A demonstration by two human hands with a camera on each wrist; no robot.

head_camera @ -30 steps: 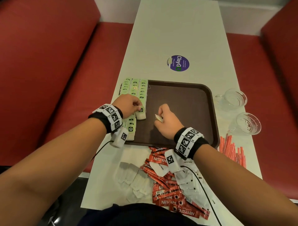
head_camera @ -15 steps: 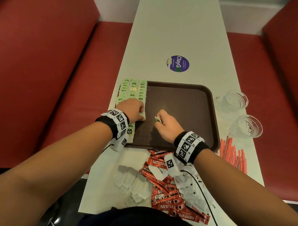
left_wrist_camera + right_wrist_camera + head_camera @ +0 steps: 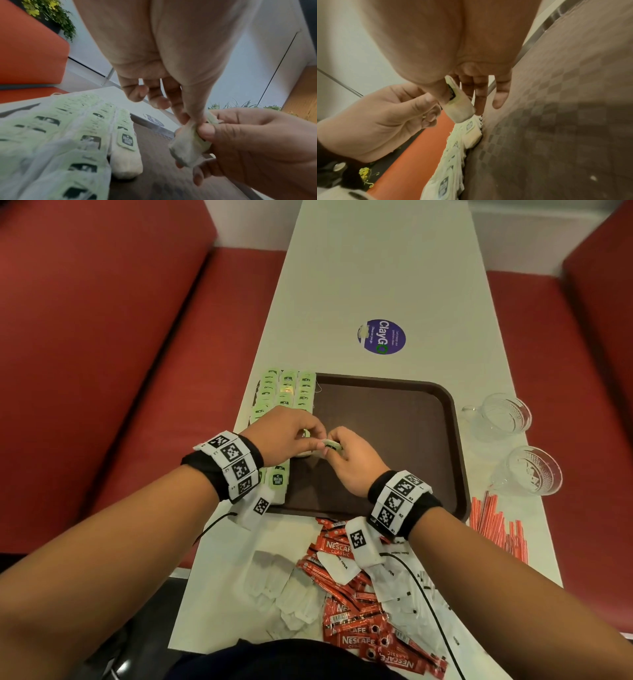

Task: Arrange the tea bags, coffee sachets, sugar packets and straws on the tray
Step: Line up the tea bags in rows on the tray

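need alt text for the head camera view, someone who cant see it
Both hands, left hand and right hand, pinch one tea bag over a brown tray whose left edge holds rows of green-tagged tea bags. Red coffee sachets lie on the white table nearer the person.

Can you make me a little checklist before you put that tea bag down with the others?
1. Tea bag held: ok, right hand and left hand both pinch it.
2. Off the tray: ok, lifted above it.
3. Rows of tea bags tidy: ok, three neat rows on the tray's left side.
4. Room on tray: ok, bare brown floor beside the rows.
5. Tag string untangled: cannot tell.
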